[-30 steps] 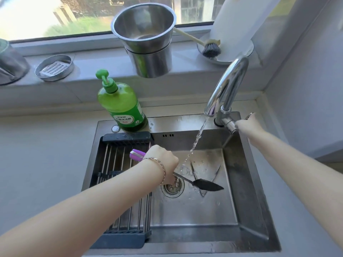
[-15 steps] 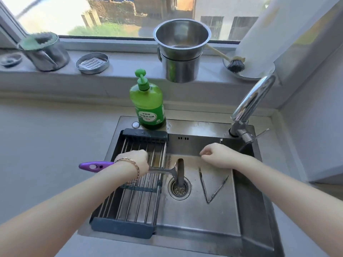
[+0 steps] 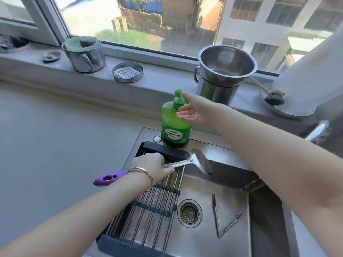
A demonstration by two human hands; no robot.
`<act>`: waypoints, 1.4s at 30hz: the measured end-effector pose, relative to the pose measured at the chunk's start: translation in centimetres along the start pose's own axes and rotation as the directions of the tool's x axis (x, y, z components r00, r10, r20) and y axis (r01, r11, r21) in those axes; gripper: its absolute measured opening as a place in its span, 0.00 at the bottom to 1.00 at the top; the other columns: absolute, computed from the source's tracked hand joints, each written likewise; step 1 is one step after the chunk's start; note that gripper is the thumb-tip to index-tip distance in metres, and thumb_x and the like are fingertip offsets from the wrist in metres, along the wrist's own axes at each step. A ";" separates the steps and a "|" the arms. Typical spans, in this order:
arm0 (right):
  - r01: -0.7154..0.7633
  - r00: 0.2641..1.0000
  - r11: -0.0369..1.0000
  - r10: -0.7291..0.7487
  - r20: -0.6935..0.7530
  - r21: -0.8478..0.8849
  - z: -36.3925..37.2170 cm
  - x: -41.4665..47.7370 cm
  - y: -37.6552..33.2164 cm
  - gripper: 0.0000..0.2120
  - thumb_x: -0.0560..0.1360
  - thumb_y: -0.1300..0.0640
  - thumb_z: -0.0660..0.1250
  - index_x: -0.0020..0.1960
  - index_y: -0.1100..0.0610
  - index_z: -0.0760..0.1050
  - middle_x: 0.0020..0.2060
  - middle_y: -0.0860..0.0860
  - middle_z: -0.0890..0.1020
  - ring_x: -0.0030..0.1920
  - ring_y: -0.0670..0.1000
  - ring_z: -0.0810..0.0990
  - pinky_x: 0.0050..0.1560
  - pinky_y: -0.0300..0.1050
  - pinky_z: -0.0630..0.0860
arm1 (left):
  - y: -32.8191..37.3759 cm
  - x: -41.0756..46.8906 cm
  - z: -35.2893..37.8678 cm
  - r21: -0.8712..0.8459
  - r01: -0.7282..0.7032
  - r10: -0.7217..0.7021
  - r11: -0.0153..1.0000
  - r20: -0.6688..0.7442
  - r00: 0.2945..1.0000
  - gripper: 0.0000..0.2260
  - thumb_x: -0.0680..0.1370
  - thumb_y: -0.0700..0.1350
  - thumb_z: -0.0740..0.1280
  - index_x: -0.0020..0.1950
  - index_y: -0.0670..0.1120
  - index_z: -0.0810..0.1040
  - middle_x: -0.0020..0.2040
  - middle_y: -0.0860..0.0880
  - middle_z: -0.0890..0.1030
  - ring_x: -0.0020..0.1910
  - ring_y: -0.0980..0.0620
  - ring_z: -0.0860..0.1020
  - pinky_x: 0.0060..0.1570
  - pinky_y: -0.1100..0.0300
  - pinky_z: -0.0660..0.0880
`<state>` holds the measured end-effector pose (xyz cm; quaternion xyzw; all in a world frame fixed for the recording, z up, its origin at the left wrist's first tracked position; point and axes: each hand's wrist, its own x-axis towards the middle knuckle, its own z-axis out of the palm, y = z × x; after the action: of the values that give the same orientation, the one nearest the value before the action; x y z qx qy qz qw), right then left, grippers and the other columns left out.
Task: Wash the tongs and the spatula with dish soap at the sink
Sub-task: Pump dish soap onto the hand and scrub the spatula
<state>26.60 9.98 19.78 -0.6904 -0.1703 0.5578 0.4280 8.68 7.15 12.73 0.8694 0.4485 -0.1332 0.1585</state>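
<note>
The spatula [image 3: 185,162] is held by the left hand [image 3: 154,166], fingers closed round the bare metal shank just ahead of the purple handle [image 3: 109,178], its flat blade tipped up over the back edge of the sink [image 3: 232,243]; it looks stiff and light, likely wet and slick on the metal, so the purple handle would probably give the surer hold while soaping. The tongs [image 3: 220,221] lie spread in a V on the sink floor, right of the drain [image 3: 189,213], touched by neither hand; thin, springy steel lying flat, they seem easiest lifted at the joined end nearest the front edge. The right hand [image 3: 194,113] is open, palm cupped beside the green soap bottle [image 3: 175,125] at the sink's back-left corner, thumb at the pump head [image 3: 179,92]; the bottle looks nearly full, so heavy enough to stay put under a press. A drying rack [image 3: 148,204] spans the sink's left side.
</note>
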 end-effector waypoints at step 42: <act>-0.245 0.967 0.914 0.204 0.153 0.325 0.0 3.2 -2.0 0.21 0.77 0.45 0.62 0.35 0.61 0.70 0.18 0.51 0.71 0.15 0.44 0.70 0.16 0.30 0.67 | -0.6 1.4 0.4 -0.050 0.011 -0.009 0.999 0.033 0.999 0.16 0.72 0.63 0.60 0.37 0.51 0.72 0.35 0.53 0.74 0.38 0.51 0.74 0.35 0.62 0.68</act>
<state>28.09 13.43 19.30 -0.5871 -0.0152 0.6635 0.4635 8.89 8.34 11.72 0.8606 0.4535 -0.1368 0.1869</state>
